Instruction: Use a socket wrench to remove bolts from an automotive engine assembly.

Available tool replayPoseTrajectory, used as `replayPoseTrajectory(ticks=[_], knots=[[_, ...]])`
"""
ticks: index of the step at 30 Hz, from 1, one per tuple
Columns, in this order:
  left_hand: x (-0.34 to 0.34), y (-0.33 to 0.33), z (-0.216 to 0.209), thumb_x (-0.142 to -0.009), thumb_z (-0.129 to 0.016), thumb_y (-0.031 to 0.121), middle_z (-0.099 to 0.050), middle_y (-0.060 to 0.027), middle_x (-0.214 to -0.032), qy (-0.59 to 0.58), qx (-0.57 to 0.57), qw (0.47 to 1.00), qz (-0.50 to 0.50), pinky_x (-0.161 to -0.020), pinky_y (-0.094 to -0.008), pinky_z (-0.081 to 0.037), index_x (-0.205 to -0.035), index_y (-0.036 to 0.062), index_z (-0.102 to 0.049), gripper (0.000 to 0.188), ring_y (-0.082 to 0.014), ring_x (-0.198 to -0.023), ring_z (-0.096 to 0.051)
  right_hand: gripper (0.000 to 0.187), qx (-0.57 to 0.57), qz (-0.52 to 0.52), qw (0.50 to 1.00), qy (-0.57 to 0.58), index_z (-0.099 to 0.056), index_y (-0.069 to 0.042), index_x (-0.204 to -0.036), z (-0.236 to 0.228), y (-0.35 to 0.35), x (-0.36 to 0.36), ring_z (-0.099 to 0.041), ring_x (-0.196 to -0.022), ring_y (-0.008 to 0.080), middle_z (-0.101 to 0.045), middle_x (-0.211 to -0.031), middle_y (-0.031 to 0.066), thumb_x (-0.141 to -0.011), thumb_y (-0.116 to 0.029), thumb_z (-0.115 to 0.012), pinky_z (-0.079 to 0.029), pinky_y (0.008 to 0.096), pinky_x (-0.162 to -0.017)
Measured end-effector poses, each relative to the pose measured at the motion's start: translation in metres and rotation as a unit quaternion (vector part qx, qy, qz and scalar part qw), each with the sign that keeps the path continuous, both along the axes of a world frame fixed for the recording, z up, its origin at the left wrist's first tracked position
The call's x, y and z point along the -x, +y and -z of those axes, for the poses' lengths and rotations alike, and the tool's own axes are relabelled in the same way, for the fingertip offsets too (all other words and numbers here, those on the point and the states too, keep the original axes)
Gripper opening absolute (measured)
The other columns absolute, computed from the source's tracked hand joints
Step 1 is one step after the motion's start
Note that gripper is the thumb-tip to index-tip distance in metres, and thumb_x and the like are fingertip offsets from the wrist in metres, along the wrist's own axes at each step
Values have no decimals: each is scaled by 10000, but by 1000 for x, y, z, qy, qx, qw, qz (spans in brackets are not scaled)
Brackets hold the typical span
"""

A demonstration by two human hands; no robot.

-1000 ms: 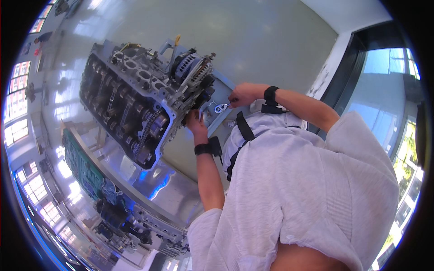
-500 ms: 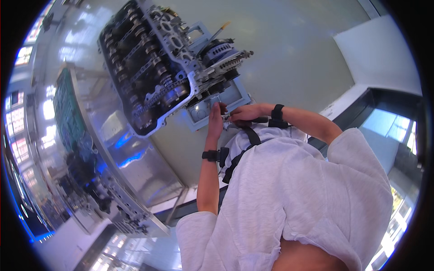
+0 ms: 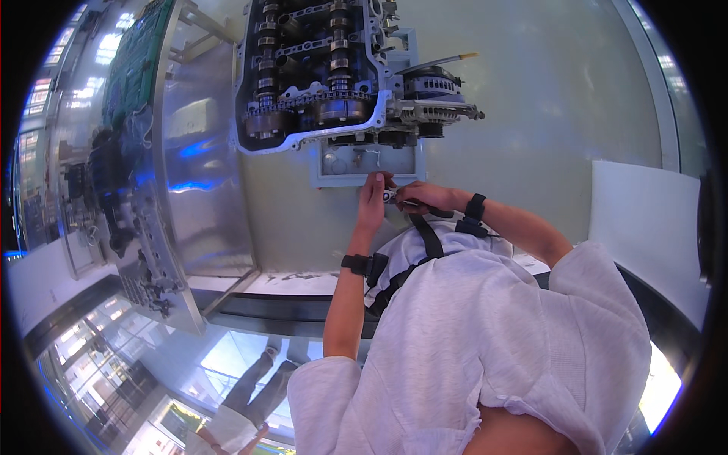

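Note:
My left hand (image 3: pixel 372 199) is closed, its fingers round a small silvery metal piece (image 3: pixel 390 196) in front of my body. Against the same piece, my right hand (image 3: pixel 425 197) is closed on a tool with a dark handle (image 3: pixel 441 213); its kind is too small to tell. Just beyond both hands stands an engine (image 3: pixel 311 83) with its top uncovered, showing camshafts (image 3: pixel 339 53) and a timing chain (image 3: pixel 315 98). My fingers partly hide the metal piece and the tool's working end.
Under the engine is a light blue-grey frame stand (image 3: pixel 326 181). A thin rod with a yellow tip (image 3: pixel 466 55) juts from the engine's right side. Left stands a metal-sided bench (image 3: pixel 201 152) bearing engine parts (image 3: pixel 114 197). A person's legs (image 3: pixel 254 379) show at lower left, perhaps reflected.
My view has turned, so the engine now sits upright and farther right, and the bench has swung round on the left. Both hands stay together at the small metal piece.

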State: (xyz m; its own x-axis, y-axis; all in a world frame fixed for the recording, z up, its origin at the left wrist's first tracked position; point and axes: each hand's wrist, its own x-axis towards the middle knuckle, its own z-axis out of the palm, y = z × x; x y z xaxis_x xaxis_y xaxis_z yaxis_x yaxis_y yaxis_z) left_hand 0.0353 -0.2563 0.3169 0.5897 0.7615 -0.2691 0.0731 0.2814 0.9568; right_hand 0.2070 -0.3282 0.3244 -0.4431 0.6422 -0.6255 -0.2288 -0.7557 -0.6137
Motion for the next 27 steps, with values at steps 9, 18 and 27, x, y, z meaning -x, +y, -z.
replayPoseTrajectory(ticks=[9, 18, 27], knots=[[-17, -12, 12, -982, -483, 269, -595, -37, -936, -28, 9, 997, -66, -752, -252, -438, -1049, 35, -574, 260, -102, -840, -545, 268, -65, -10, 993, -99, -601, -54, -865, -3, -9, -12, -407, -546, 72, -458, -654, -29, -908, -315, -558, -323, 258, -500], [-26, 19, 26, -937, -560, 287, -618, -51, -921, 43, 196, 975, -93, -591, -262, -464, -1160, 31, -545, 340, -133, -747, -590, 331, -301, -120, 790, -520, -659, -115, -910, -12, 12, -15, -626, -644, 333, -626, -681, 140, -884, -433, -572, -485, 433, -602], [-28, 74, 67, -973, -482, 293, -505, 1, -697, 27, 197, 979, -40, -549, -280, -428, -1067, 16, -606, 317, -106, -626, -507, 352, -285, -183, 716, -611, -648, -144, -947, -11, 56, 14, -652, -685, 329, -654, -719, 119, -866, -471, -544, -521, 452, -649]])
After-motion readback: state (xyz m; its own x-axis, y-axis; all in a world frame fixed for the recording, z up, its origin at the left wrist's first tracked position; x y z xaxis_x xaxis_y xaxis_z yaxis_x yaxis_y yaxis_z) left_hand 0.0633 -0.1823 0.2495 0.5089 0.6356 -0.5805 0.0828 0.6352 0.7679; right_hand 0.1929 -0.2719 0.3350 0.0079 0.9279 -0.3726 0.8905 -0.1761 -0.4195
